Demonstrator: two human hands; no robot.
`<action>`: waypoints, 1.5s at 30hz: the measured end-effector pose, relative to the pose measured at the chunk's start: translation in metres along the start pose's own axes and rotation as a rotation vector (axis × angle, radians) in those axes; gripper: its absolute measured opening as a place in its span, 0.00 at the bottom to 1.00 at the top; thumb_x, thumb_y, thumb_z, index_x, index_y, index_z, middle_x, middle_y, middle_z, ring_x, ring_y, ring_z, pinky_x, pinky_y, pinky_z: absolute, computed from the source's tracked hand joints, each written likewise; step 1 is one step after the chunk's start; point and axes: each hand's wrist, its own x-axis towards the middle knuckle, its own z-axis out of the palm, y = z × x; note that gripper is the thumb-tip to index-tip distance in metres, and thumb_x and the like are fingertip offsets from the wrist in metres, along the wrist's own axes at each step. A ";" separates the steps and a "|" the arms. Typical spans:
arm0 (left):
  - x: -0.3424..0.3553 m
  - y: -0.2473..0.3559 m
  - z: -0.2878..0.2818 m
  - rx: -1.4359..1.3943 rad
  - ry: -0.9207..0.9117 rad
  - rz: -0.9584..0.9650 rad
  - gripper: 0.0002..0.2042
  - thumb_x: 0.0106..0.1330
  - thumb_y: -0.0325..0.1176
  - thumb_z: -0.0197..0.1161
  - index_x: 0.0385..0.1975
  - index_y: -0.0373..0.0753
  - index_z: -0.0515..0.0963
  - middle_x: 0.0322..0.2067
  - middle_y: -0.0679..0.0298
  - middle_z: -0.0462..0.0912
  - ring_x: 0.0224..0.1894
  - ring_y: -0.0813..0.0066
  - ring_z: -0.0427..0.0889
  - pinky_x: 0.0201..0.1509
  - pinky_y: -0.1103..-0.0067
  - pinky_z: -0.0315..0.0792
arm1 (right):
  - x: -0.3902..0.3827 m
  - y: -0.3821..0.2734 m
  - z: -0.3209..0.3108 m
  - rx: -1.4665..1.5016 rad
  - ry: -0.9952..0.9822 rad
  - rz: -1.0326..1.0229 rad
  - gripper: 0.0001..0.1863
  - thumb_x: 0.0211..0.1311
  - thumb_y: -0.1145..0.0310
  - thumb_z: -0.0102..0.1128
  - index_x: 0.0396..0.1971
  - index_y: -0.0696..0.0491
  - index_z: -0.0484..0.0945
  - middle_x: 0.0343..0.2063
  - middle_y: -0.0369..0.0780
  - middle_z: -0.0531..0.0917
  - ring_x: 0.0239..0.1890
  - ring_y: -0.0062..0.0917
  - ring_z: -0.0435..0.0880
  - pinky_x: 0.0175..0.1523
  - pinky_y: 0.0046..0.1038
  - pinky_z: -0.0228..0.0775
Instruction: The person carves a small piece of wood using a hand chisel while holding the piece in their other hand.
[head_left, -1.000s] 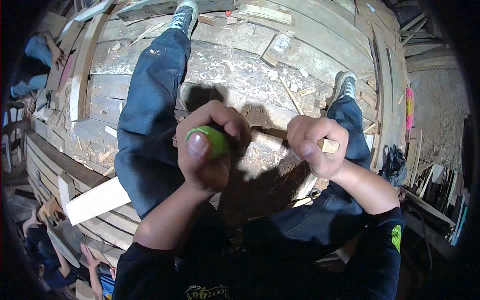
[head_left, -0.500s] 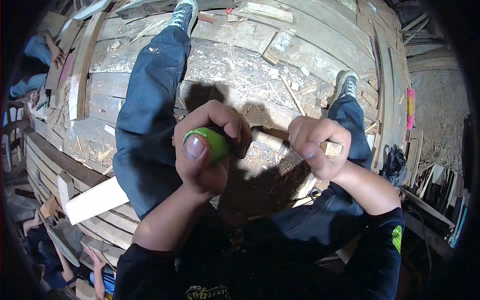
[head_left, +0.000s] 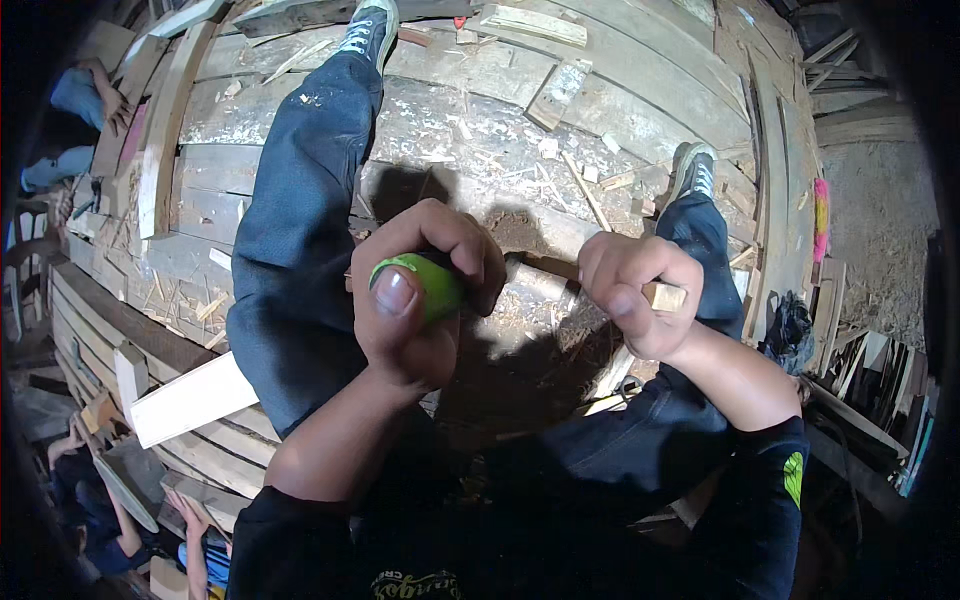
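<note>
Head view: the left hand [head_left: 412, 345], centre of the frame, is closed firmly around a bright green, rounded object [head_left: 434, 286], thumb resting on its top. The right hand [head_left: 636, 278], right of centre, is clenched around a pale, square-ended wooden piece [head_left: 665, 297], its end exposed. The hands are apart. A shaving-strewn, grey wooden plank floor [head_left: 440, 112] fills the upper centre; a pale, flat wooden board [head_left: 195, 402] lies lower left.

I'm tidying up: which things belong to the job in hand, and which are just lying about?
Held, so likely in use:
green thing, left hand
wooden piece, right hand

Seemingly lying about:
pale board
black plastic
short board
</note>
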 end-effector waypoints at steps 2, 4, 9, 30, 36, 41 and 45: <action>0.000 0.000 0.000 0.001 0.000 0.004 0.30 0.59 0.61 0.50 0.23 0.32 0.67 0.17 0.57 0.70 0.17 0.77 0.66 0.20 0.82 0.59 | 0.001 -0.001 0.000 -0.003 -0.009 0.010 0.11 0.65 0.66 0.56 0.27 0.51 0.63 0.15 0.34 0.70 0.18 0.23 0.66 0.29 0.29 0.61; 0.000 -0.001 0.000 0.002 -0.001 0.007 0.30 0.59 0.61 0.50 0.23 0.32 0.67 0.17 0.57 0.70 0.17 0.77 0.66 0.20 0.82 0.59 | 0.000 -0.002 0.000 0.000 -0.008 0.019 0.12 0.65 0.66 0.56 0.27 0.51 0.63 0.15 0.34 0.70 0.18 0.23 0.66 0.29 0.29 0.62; 0.000 -0.001 -0.002 0.009 -0.016 0.007 0.30 0.60 0.61 0.49 0.23 0.32 0.67 0.17 0.56 0.71 0.17 0.77 0.66 0.20 0.82 0.59 | 0.000 -0.001 0.000 -0.002 -0.007 0.017 0.11 0.65 0.66 0.56 0.27 0.51 0.64 0.15 0.34 0.71 0.18 0.23 0.67 0.30 0.29 0.62; 0.000 -0.001 0.000 -0.006 0.014 -0.015 0.30 0.59 0.62 0.51 0.24 0.32 0.68 0.18 0.59 0.71 0.17 0.77 0.68 0.20 0.82 0.61 | -0.002 0.000 0.000 0.085 0.020 0.009 0.07 0.60 0.80 0.56 0.24 0.58 0.68 0.20 0.39 0.75 0.23 0.22 0.71 0.28 0.25 0.64; 0.000 0.002 0.002 0.047 -0.020 -0.022 0.30 0.59 0.62 0.51 0.22 0.34 0.67 0.17 0.60 0.69 0.18 0.74 0.67 0.22 0.80 0.61 | -0.002 0.001 0.002 0.080 0.002 0.022 0.08 0.60 0.79 0.57 0.24 0.58 0.69 0.21 0.39 0.76 0.23 0.22 0.72 0.28 0.25 0.64; -0.005 0.000 0.001 0.175 -0.250 0.003 0.24 0.56 0.55 0.57 0.23 0.33 0.71 0.19 0.62 0.73 0.21 0.76 0.72 0.26 0.80 0.65 | 0.001 -0.002 0.002 -0.034 -0.052 0.001 0.08 0.57 0.78 0.61 0.23 0.57 0.70 0.22 0.40 0.76 0.24 0.26 0.75 0.30 0.26 0.66; -0.008 -0.002 0.012 0.189 -0.293 0.085 0.22 0.54 0.51 0.61 0.23 0.34 0.71 0.18 0.62 0.73 0.19 0.71 0.73 0.24 0.78 0.65 | 0.002 -0.004 0.002 -0.065 -0.103 0.024 0.09 0.54 0.76 0.64 0.23 0.55 0.70 0.25 0.43 0.78 0.26 0.28 0.76 0.31 0.26 0.67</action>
